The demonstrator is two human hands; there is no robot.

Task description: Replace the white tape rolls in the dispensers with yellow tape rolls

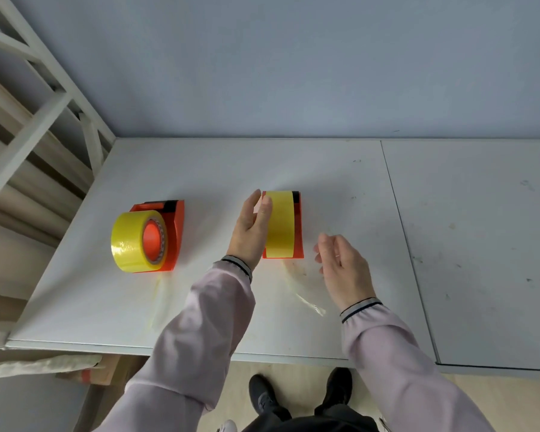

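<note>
Right hand nearest, open, empty, hovering above tabletop just right of right dispenser. Left hand open flat against left side of yellow roll seated in that dispenser. Left dispenser farther left, carrying second yellow roll. No white rolls visible. Rolls likely light, stiff, slick-faced; grip across flat sides.

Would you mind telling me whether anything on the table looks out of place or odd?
Yes: a loose strip of clear tape lies crumpled on the table, near the right hand. Both orange dispensers stand upright with yellow rolls.
</note>
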